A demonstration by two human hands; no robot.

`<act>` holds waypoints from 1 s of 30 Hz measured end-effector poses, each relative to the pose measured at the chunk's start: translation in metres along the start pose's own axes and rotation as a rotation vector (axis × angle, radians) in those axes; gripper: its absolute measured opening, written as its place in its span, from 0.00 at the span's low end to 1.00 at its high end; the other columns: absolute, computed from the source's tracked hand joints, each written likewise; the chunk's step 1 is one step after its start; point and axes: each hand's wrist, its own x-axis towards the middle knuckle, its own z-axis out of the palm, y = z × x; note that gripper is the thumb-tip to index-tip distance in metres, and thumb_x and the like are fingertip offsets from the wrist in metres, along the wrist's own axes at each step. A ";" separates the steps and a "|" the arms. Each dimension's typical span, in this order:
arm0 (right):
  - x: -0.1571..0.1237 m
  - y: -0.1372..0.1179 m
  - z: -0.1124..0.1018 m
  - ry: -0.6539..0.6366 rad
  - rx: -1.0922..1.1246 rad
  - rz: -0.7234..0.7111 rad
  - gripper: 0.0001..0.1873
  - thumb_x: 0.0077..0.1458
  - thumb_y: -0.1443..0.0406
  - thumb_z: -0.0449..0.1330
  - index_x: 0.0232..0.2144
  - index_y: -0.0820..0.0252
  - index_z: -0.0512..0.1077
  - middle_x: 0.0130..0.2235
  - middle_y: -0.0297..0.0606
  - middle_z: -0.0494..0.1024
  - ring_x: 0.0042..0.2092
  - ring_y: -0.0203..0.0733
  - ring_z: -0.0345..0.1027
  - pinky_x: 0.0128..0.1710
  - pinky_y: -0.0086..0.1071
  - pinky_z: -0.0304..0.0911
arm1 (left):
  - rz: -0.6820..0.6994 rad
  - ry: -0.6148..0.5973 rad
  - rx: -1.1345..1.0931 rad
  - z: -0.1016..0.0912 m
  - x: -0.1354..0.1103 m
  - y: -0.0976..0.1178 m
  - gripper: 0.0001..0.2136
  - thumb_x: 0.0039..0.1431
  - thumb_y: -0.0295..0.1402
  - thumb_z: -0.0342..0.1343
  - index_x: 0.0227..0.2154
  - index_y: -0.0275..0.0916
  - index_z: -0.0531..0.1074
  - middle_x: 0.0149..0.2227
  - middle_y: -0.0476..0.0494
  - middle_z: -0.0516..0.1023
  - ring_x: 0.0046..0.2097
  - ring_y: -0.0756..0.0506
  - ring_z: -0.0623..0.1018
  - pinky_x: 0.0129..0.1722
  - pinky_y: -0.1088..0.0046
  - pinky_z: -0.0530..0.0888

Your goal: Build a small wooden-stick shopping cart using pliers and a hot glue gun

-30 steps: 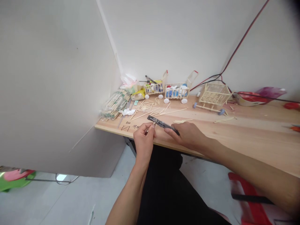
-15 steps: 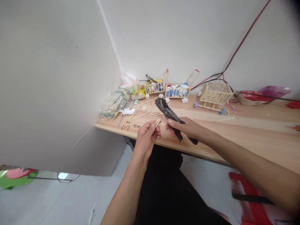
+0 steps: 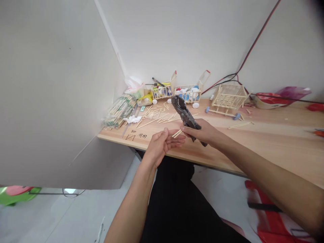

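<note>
Two short wooden sticks point(image 3: 177, 134) lie across the stretched fingers of my left hand point(image 3: 159, 145), whose thumb stands apart from them. Their right ends meet the fingertips of my right hand point(image 3: 204, 130), which seem to pinch them. That same hand is wrapped round a pair of black cutters point(image 3: 186, 113), with the head pointing up and away to the left. Whether the cutter's jaws are closed is hard to make out. Both hands are above the front edge of the wooden table point(image 3: 265, 145). Cut sticks point(image 3: 162, 118) are scattered just behind them.
Bundled sticks in plastic point(image 3: 121, 109) lie at the left by the partition. Two small stick carts point(image 3: 163, 91) full of coloured things stand at the back, and a stick cart with blue wheels point(image 3: 227, 99) further right. A bowl point(image 3: 268, 103) and cables are behind.
My left fingers have opened out from their pinch on the sticks, and the sticks have shifted right to my right fingertips. My right hand and the cutters have come closer to the left hand.
</note>
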 end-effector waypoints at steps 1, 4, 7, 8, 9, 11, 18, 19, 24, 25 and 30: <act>0.000 0.001 -0.003 -0.010 0.012 0.012 0.14 0.51 0.56 0.56 0.20 0.59 0.65 0.20 0.33 0.68 0.22 0.36 0.63 0.24 0.30 0.59 | -0.036 -0.018 -0.032 -0.002 -0.001 0.002 0.20 0.56 0.45 0.56 0.39 0.29 0.75 0.36 0.31 0.81 0.37 0.42 0.80 0.37 0.67 0.74; -0.001 0.004 -0.008 -0.032 0.024 0.013 0.15 0.50 0.55 0.57 0.20 0.59 0.65 0.19 0.33 0.68 0.22 0.36 0.63 0.24 0.30 0.59 | -0.074 -0.055 -0.058 -0.005 -0.004 0.003 0.18 0.55 0.41 0.59 0.40 0.30 0.75 0.40 0.29 0.80 0.42 0.38 0.80 0.43 0.63 0.74; 0.000 0.007 -0.008 -0.036 -0.008 -0.031 0.15 0.50 0.55 0.57 0.21 0.59 0.65 0.20 0.33 0.69 0.23 0.37 0.63 0.25 0.30 0.59 | -0.066 -0.058 0.005 -0.005 -0.004 -0.002 0.17 0.52 0.38 0.62 0.40 0.31 0.75 0.42 0.31 0.80 0.43 0.39 0.80 0.44 0.63 0.74; 0.000 0.008 -0.008 -0.029 -0.023 -0.046 0.14 0.50 0.55 0.57 0.22 0.59 0.66 0.20 0.34 0.70 0.24 0.37 0.63 0.25 0.30 0.59 | -0.064 -0.051 0.037 -0.004 -0.004 -0.004 0.17 0.51 0.38 0.63 0.40 0.31 0.76 0.42 0.31 0.80 0.42 0.39 0.81 0.44 0.64 0.74; 0.001 0.009 -0.007 -0.022 -0.038 -0.060 0.14 0.50 0.55 0.57 0.23 0.59 0.67 0.21 0.34 0.70 0.25 0.38 0.64 0.26 0.30 0.59 | -0.066 -0.044 0.069 -0.003 -0.004 -0.006 0.17 0.51 0.38 0.63 0.39 0.31 0.76 0.41 0.31 0.81 0.41 0.40 0.81 0.42 0.64 0.75; 0.002 0.012 -0.007 -0.016 -0.062 -0.088 0.13 0.50 0.56 0.57 0.25 0.59 0.67 0.22 0.34 0.71 0.26 0.38 0.65 0.27 0.30 0.59 | -0.066 -0.029 0.117 -0.002 -0.003 -0.008 0.17 0.50 0.40 0.63 0.37 0.30 0.77 0.39 0.31 0.81 0.39 0.41 0.81 0.40 0.66 0.75; 0.003 0.013 -0.009 -0.037 -0.015 -0.107 0.14 0.51 0.55 0.58 0.24 0.60 0.68 0.22 0.33 0.70 0.27 0.38 0.64 0.28 0.30 0.58 | -0.102 0.012 0.154 0.002 0.001 -0.012 0.18 0.46 0.42 0.66 0.34 0.30 0.77 0.32 0.36 0.81 0.31 0.46 0.80 0.32 0.71 0.75; 0.002 0.012 -0.009 -0.038 0.008 -0.110 0.14 0.51 0.55 0.58 0.24 0.60 0.68 0.22 0.33 0.71 0.27 0.37 0.64 0.29 0.30 0.58 | -0.098 0.030 0.149 0.004 0.002 -0.013 0.18 0.46 0.42 0.66 0.33 0.30 0.77 0.30 0.37 0.81 0.29 0.46 0.79 0.31 0.72 0.74; -0.001 0.011 -0.008 -0.091 0.436 -0.038 0.18 0.53 0.52 0.59 0.25 0.61 0.68 0.25 0.35 0.70 0.28 0.36 0.64 0.30 0.30 0.60 | -0.052 0.083 0.085 0.014 0.005 -0.019 0.17 0.46 0.42 0.65 0.31 0.30 0.76 0.31 0.37 0.81 0.29 0.47 0.79 0.29 0.74 0.73; -0.001 0.012 -0.008 -0.095 0.548 -0.007 0.18 0.52 0.52 0.60 0.27 0.62 0.69 0.26 0.34 0.70 0.29 0.36 0.64 0.31 0.30 0.61 | -0.052 0.078 0.082 0.016 0.005 -0.019 0.18 0.47 0.42 0.65 0.32 0.30 0.76 0.31 0.37 0.81 0.29 0.47 0.79 0.29 0.75 0.73; -0.001 0.015 -0.013 -0.134 0.807 0.115 0.16 0.48 0.55 0.65 0.30 0.62 0.69 0.25 0.32 0.70 0.28 0.34 0.64 0.31 0.30 0.61 | -0.060 0.030 0.106 0.023 0.007 -0.016 0.18 0.47 0.43 0.65 0.32 0.30 0.77 0.31 0.36 0.81 0.30 0.48 0.79 0.30 0.74 0.73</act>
